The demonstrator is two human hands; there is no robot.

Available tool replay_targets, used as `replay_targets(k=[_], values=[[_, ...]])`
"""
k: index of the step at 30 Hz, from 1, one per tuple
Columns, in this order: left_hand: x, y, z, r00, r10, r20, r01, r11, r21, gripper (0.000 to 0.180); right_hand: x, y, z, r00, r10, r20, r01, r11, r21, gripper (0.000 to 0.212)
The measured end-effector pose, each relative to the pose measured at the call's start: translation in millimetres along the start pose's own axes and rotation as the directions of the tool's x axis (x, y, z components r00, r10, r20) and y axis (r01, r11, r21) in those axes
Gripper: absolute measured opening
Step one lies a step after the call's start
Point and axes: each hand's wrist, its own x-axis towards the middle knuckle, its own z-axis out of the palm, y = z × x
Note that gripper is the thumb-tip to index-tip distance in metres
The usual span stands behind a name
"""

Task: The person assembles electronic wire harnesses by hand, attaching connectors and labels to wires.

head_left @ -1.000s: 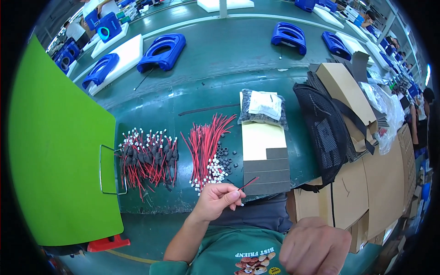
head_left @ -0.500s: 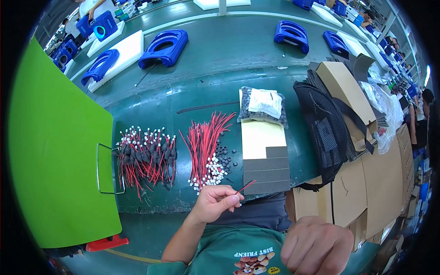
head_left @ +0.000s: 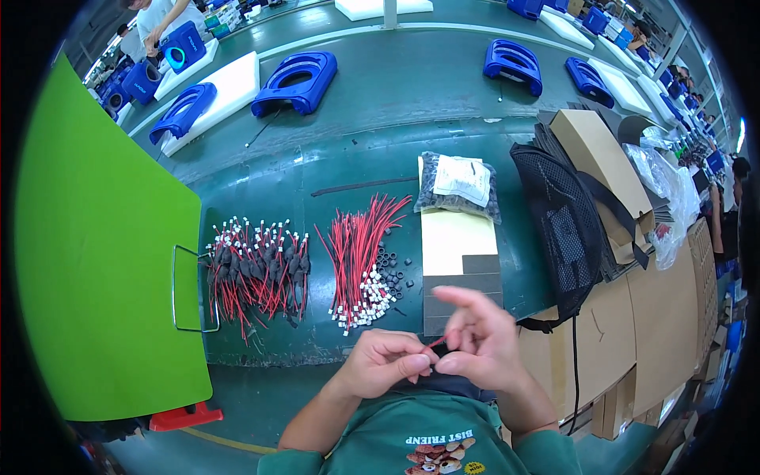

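Observation:
My left hand [head_left: 388, 363] is closed, pinching a thin red-and-black wire lead [head_left: 435, 343] between thumb and forefinger above the table's near edge. The lead's free end points toward my right hand [head_left: 481, 342], which is close beside it with forefinger stretched out and thumb apart. Whether its curled fingers touch the wire, I cannot tell. Beyond my left hand lies a bundle of red wires [head_left: 360, 245] with white connectors [head_left: 370, 299] at the near end. Small black rings [head_left: 391, 274] are scattered next to it. To the left sits a pile of wires with black sleeves [head_left: 257, 265].
A bag of black parts [head_left: 459, 186] rests on a pale sheet with dark foam strips [head_left: 463, 294]. At right are a black mesh bag [head_left: 558, 226] and cardboard [head_left: 665, 309]. A green panel [head_left: 111, 261] stands left. Blue plastic housings [head_left: 297, 81] line the far bench.
My right hand has come from the lower right up and left to the wire lead, its forefinger now stretched out. The left hand still grips the lead.

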Motion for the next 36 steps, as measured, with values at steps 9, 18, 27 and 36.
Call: replay_targets(k=[9, 18, 27, 36], values=[[1.9, 1.2, 7.8, 0.995, -0.014, 0.095, -0.013, 0.958, 0.287, 0.019, 1.6, 23.7, 0.2, 0.954, -0.288, 0.084, 0.300, 0.919, -0.256, 0.007], [6.8, 4.9, 19.7, 0.812, 0.525, -0.256, -0.196, 0.657, 0.728, 0.014, -7.3, 25.1, -13.2, 0.964, -0.147, -0.223, 0.175, 0.978, 0.113, 0.014], [23.8, -13.6, 43.8, 0.964, 0.091, -0.250, -0.150, 0.962, -0.227, 0.032, -0.9, 31.4, 3.8, 0.815, -0.570, -0.098, 0.513, 0.791, -0.332, 0.019], [60.8, -27.6, 21.8, 0.924, 0.163, -0.345, -0.269, 0.919, -0.288, 0.021, 17.5, 29.4, -36.5, 0.889, -0.458, -0.014, 0.422, 0.829, -0.367, 0.017]])
